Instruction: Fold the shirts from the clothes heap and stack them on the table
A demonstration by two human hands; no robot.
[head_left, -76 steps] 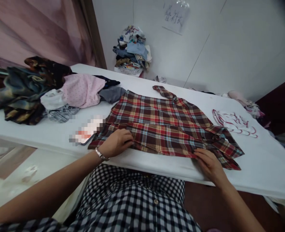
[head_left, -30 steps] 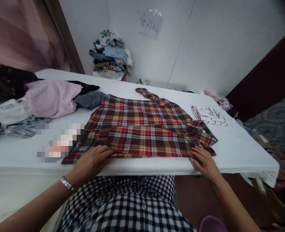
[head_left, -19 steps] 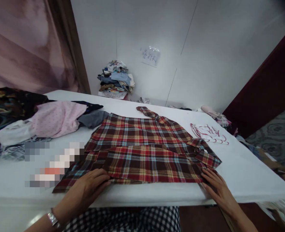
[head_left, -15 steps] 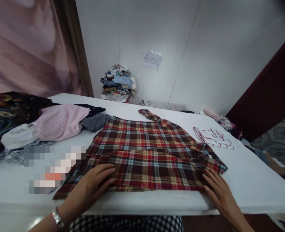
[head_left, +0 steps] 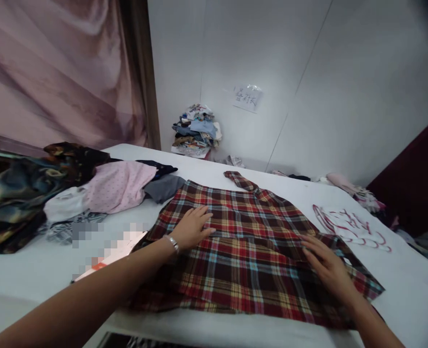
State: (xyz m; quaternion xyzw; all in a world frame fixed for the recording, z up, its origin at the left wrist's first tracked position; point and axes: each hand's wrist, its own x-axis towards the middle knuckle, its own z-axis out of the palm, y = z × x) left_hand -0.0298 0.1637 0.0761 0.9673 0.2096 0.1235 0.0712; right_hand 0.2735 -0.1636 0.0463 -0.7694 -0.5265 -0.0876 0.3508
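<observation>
The white surface (head_left: 47, 270) fills the lower view, and everything here is placed from the plaid shirt (head_left: 250, 251), which lies flat across its near middle with its long axis running left to right and one sleeve (head_left: 240, 180) pointing toward the far wall. To the left of the plaid shirt sits a heap of clothes: a dark patterned garment (head_left: 21, 193) farthest out, then a pink dotted top (head_left: 117, 186) and a grey piece (head_left: 165, 187) touching the shirt's far left corner. Behind the plaid shirt, against the wall, a pile of folded clothes (head_left: 197, 130) stands, with a paper note (head_left: 247, 96) taped to the wall above and to its right; the note carries handwriting too small to read. To the right of the plaid shirt lies a white cloth with red lines (head_left: 351, 226), and beyond it a small pink bundle (head_left: 347, 186). No brand or label shows on the shirt. The left hand (head_left: 194, 228) rests flat on the shirt's left part, fingers spread and its grip open, a metal bracelet (head_left: 172, 242) at the wrist. The right hand (head_left: 328, 266) lies flat on the shirt's right part near the folded edge, grip open too, holding nothing. Both hands lie directly on the cloth, one toward each end of its long axis, neither nearer than the other.
</observation>
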